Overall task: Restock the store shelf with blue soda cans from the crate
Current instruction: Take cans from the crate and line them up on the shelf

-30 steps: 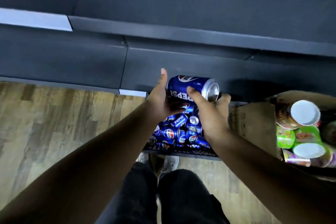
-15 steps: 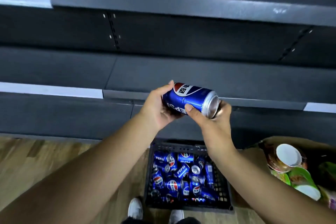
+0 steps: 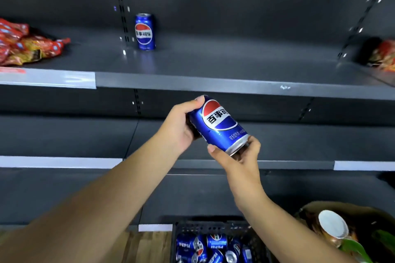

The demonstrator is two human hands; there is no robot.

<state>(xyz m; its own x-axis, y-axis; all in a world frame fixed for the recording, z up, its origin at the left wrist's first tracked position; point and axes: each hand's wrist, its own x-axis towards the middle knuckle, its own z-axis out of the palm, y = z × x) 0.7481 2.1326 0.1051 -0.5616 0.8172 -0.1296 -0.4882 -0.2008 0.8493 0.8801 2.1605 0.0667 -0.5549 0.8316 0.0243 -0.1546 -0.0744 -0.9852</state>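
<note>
Red snack packets (image 3: 25,44) lie heaped at the upper shelf's left end; another red packet (image 3: 384,54) lies far right. Lidded cups (image 3: 332,225) sit in a cardboard box (image 3: 363,211) above wooden flooring (image 3: 147,245).

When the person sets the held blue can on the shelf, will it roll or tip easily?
The blue can, gripped tilted by the left hand and right hand, is a smooth cylinder, so on its side it would probably roll. Upright it should stand steady, like the can on the shelf. Its glossy skin may be slippery.

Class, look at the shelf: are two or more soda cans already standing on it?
No, only one can stands on the shelf; the other can is held in both hands.
</note>
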